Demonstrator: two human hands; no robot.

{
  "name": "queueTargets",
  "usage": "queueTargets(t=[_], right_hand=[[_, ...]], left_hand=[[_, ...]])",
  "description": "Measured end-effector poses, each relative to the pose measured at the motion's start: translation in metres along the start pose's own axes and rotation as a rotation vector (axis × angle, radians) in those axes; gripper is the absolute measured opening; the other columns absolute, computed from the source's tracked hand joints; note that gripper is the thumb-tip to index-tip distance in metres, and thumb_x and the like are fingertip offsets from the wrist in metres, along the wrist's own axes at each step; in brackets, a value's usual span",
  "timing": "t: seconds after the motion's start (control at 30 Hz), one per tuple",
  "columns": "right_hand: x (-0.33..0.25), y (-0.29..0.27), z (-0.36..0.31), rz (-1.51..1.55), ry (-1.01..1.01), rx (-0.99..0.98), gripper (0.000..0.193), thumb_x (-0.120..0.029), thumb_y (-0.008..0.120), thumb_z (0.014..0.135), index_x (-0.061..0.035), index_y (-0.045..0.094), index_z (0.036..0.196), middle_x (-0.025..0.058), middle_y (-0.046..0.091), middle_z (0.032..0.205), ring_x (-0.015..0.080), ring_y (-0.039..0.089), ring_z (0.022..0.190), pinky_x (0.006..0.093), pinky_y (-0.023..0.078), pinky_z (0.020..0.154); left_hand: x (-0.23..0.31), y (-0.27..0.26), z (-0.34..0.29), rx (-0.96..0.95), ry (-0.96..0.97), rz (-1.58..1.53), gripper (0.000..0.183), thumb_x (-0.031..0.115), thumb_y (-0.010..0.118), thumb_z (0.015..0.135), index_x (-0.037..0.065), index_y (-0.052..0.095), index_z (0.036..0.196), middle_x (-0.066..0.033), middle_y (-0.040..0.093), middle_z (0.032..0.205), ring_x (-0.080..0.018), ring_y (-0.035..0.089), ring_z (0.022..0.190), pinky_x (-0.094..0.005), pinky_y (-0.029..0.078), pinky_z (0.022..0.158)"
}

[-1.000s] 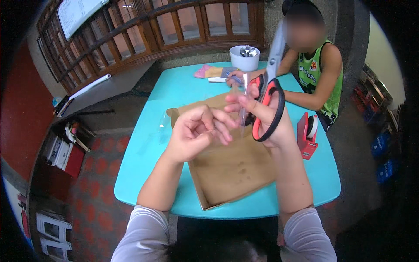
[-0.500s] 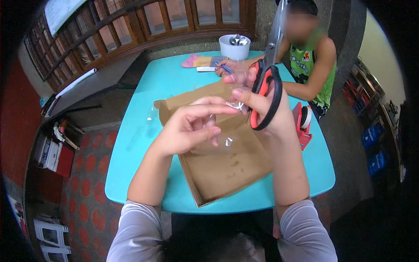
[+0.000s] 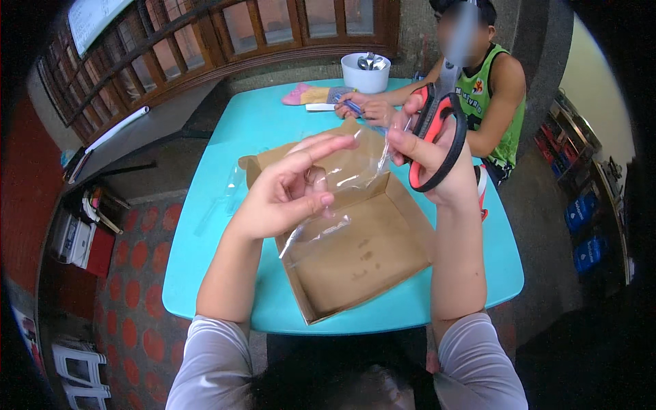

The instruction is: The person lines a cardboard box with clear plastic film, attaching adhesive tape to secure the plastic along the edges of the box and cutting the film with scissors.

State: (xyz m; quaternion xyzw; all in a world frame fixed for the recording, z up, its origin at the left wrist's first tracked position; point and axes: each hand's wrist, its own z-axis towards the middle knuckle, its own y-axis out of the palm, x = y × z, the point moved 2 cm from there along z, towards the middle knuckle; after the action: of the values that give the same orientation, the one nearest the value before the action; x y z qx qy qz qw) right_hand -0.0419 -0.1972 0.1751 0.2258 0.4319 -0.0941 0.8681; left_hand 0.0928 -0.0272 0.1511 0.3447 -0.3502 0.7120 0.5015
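Working remotely, I grip scissors [image 3: 445, 80] in my right hand [image 3: 454, 183], blades clear of the transparent plastic film [image 3: 362, 174] between both hands above the cardboard box [image 3: 372, 232]: no cutting under way; left hand [image 3: 273, 195] half-curled, its hold unclear

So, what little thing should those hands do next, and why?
I'd probably lay the scissors on the table. The right hand holds them while its fingertips also seem to pinch the clear film, which looks crinkled beside the left hand. With the scissors down, spreading it might be easier.
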Motion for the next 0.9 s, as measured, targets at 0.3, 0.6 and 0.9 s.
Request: queueTargets(t=[0.3,0.6,0.9], right_hand=[[0.009,0.021,-0.006,-0.166,0.115,-0.119,0.041,-0.007,0.079,0.079,-0.0035,0.050,0.107,0.0067,0.062,0.087,0.0160,0.068,0.079,0.0248,0.052,0.055],[0.024,0.024,-0.003,0.092,0.065,-0.326,0.041,0.002,0.071,0.078,-0.0090,0.040,0.101,0.0199,0.068,0.105,0.0234,0.067,0.099,0.0338,0.054,0.079],[0.037,0.033,-0.008,-0.033,0.012,-0.272,0.045,0.005,0.076,0.076,-0.0095,0.040,0.098,0.0120,0.068,0.091,0.0170,0.066,0.089,0.0324,0.054,0.081]], left_hand=[[-0.014,0.010,0.004,0.213,-0.006,-0.251,0.046,0.005,0.065,0.092,0.001,0.048,0.135,-0.0039,0.062,0.096,-0.0106,0.059,0.086,-0.0240,0.050,0.074],[-0.017,0.013,0.002,0.326,-0.073,-0.534,0.011,0.018,0.057,0.099,0.008,0.053,0.101,-0.0019,0.058,0.082,-0.0087,0.051,0.056,-0.0224,0.039,0.047],[-0.016,0.024,-0.001,0.436,-0.171,-0.529,0.012,0.021,0.057,0.099,0.010,0.053,0.101,0.0032,0.054,0.081,-0.0038,0.041,0.055,-0.0209,0.030,0.046]])
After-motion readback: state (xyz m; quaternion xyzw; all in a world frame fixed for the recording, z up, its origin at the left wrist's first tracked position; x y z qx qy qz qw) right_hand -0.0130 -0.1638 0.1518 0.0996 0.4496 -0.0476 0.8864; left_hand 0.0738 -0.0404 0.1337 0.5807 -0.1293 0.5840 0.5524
